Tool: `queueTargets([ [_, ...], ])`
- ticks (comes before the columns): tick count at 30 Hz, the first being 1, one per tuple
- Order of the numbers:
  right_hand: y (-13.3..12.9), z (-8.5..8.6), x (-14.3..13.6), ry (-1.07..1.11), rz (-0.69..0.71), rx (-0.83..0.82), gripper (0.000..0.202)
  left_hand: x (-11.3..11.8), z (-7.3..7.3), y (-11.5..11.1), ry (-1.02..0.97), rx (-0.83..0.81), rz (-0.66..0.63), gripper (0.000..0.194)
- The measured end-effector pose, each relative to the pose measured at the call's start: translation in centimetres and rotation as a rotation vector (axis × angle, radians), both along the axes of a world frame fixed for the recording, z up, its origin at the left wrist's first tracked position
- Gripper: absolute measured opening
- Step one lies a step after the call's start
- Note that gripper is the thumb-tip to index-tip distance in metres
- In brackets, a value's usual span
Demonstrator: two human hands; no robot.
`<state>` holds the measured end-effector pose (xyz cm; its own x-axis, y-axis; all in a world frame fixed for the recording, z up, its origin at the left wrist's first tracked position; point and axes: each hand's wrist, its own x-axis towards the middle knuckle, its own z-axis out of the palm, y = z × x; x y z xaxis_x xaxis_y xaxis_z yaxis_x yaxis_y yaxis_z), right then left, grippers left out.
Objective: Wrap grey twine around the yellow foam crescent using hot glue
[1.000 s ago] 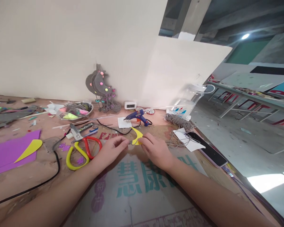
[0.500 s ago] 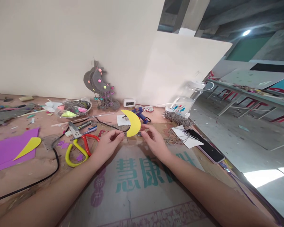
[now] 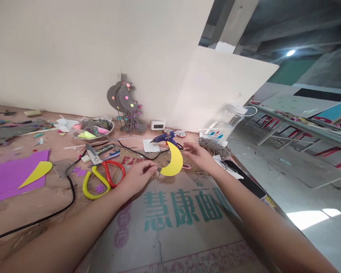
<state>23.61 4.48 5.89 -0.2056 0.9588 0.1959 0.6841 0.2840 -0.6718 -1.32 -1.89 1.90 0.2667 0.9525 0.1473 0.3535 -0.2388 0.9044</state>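
A yellow crescent moon cutout (image 3: 174, 163) is pinched at its lower tip by my left hand (image 3: 142, 175), and a small dark bit shows at the fingertips. To the right of the cutout, my right hand (image 3: 199, 156) is held apart from it with fingers spread and nothing in them. Just beyond its fingertips lies a blue glue gun (image 3: 162, 138), nozzle to the left over a white paper square (image 3: 151, 146). Scissors (image 3: 104, 174) with one red and one yellow handle rest left of my left hand.
Left are purple sheets (image 3: 17, 174) with a yellow offcut (image 3: 36, 174) and a bowl (image 3: 110, 131) of yarn and pompoms. A decorated grey moon ornament (image 3: 125, 100) stands by the wall. A yarn bundle (image 3: 213, 146), a clear jug (image 3: 227, 123) and a phone (image 3: 247, 182) are right.
My right hand has let go of the crescent and moved right, toward the glue gun. The left hand keeps hold of the crescent. The view has shifted slightly.
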Motion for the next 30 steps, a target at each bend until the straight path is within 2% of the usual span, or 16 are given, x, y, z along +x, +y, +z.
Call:
queueTargets([
  [5,3.8,-0.5,-3.0,-0.070,0.099,-0.006,0.038,0.0,-0.2,0.2,-0.028,-0.005,-0.012,0.026],
  [8,6.0,-1.3,-4.6,-0.048,0.029,-0.107,0.040,0.0,-0.3,0.3,-0.052,-0.024,-0.024,0.026],
  [12,7.4,-2.8,-5.9,-0.023,-0.028,-0.092,0.043,0.0,-0.3,0.4,-0.072,-0.034,-0.016,0.026],
  [15,7.6,-2.9,-6.2,-0.005,-0.032,-0.060,0.040,0.0,-0.1,0.3,-0.057,-0.029,-0.012,0.026],
  [18,7.3,-2.0,-6.2,-0.001,-0.022,-0.017,0.036,0.1,0.0,0.3,-0.060,-0.027,-0.011,0.026],
  [21,7.0,-1.1,-6.5,-0.011,0.124,-0.044,0.030,0.1,0.0,0.3,-0.078,-0.041,-0.018,0.025],
  [23,6.8,-0.9,-7.0,-0.016,0.259,-0.085,0.028,0.1,-0.1,0.3,-0.077,-0.046,-0.013,0.025],
  [25,6.5,-0.9,-7.8,-0.011,0.337,-0.104,0.028,0.1,0.0,0.3,-0.066,-0.044,-0.004,0.025],
  [30,6.0,-0.9,-8.9,0.016,0.296,-0.070,0.029,0.1,0.2,0.3,-0.060,-0.039,0.000,0.026],
])
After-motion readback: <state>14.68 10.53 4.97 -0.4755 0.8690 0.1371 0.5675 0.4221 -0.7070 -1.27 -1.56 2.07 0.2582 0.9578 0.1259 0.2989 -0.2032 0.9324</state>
